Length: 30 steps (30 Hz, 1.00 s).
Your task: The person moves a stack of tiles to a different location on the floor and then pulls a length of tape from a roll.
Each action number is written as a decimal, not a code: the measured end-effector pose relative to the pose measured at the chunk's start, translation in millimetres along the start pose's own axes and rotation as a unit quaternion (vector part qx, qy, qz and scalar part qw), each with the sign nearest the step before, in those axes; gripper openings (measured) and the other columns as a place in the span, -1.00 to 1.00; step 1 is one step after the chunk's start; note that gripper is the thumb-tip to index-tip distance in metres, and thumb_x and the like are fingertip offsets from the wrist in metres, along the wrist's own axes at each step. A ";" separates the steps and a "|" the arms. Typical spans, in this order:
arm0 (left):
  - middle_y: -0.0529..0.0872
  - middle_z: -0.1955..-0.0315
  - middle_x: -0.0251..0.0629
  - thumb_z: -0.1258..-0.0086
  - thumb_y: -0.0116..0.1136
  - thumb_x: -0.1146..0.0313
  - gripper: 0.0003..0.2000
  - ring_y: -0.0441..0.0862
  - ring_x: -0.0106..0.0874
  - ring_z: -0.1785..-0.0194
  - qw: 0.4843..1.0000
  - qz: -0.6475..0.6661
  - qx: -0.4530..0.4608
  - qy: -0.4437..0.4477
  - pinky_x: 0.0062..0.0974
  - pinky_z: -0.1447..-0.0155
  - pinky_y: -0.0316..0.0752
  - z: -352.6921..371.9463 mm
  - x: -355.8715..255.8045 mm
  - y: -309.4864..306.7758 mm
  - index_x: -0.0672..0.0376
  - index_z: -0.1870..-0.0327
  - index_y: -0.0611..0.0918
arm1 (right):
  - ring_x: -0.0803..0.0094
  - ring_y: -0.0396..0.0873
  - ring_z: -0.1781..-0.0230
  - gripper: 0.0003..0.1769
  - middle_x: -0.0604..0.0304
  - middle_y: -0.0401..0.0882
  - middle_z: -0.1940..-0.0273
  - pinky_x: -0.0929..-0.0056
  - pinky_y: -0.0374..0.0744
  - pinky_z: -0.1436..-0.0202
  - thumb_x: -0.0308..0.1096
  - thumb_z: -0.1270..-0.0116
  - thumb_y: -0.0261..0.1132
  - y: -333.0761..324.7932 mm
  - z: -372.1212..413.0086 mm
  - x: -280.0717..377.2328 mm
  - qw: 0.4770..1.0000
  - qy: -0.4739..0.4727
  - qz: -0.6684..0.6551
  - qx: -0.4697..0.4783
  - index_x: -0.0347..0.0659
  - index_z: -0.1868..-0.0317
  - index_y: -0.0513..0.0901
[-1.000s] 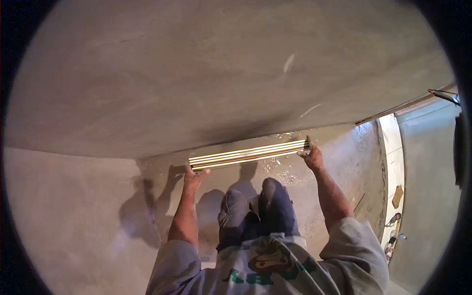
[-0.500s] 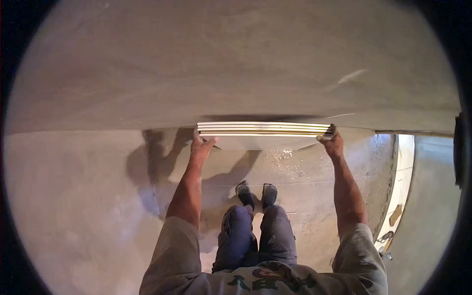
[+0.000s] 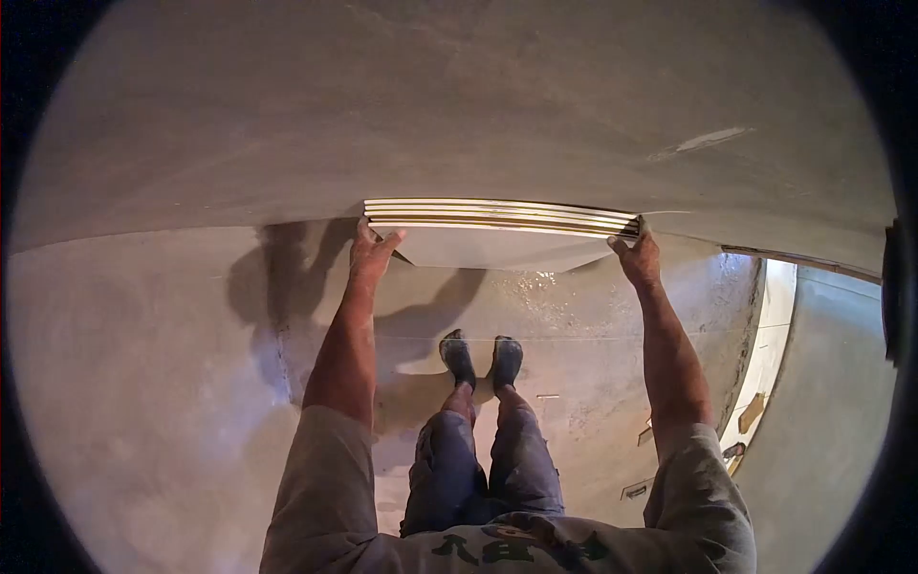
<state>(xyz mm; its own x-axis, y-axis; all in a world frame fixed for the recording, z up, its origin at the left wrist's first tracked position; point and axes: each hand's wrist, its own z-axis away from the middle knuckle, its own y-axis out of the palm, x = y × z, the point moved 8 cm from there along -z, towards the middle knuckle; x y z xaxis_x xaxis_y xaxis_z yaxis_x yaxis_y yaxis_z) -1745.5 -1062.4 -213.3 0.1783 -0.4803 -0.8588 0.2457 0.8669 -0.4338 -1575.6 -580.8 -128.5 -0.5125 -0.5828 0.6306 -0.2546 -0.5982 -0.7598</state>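
A stack of several large flat tiles (image 3: 502,246) stands on edge in front of me, close to the wall, with pale top edges and dark gaps between them. My left hand (image 3: 371,254) is closed on the stack's left upper corner, thumb on the near face and fingers behind. At the opposite corner, my right hand (image 3: 638,256) grips the same stack in a similar way. Both arms reach straight forward. The lower part of the near tile face shows pale grey, and its bottom edge overlaps the floor in this view.
A grey plastered wall (image 3: 459,105) with a light scuff fills the far side. My feet in dark footwear (image 3: 507,362) stand on the dusty floor (image 3: 143,354), which has a shiny wet-looking patch. To the right, a pale strip (image 3: 762,359) runs along an opening, with a brown scrap (image 3: 752,413) on it.
The stack and both hands have shifted up and slightly left in view, nearer the wall. My legs look straighter, and the dark shadow band above the stack has shrunk.
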 end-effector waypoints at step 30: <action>0.63 0.36 -0.09 -0.27 0.00 0.08 -0.64 0.58 -0.18 0.24 0.948 -0.241 0.123 -0.166 -0.29 0.12 0.44 312.9 24.9 -28.6 0.28 0.28 0.55 | 0.01 0.43 -0.07 -0.29 -0.18 0.47 0.00 0.25 0.39 -0.13 0.18 -0.09 0.16 27.6 311.9 -61.6 0.913 0.172 0.082 0.361 -0.35 0.02 0.52</action>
<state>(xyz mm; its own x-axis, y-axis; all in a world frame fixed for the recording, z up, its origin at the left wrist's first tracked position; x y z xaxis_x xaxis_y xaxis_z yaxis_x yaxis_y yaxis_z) -1450.0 -1141.0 -137.0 0.2684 -0.8641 -0.4257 0.5825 0.4976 -0.6428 -1295.3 -732.9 -138.9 -0.7544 -0.5638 0.3361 0.3923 -0.7978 -0.4579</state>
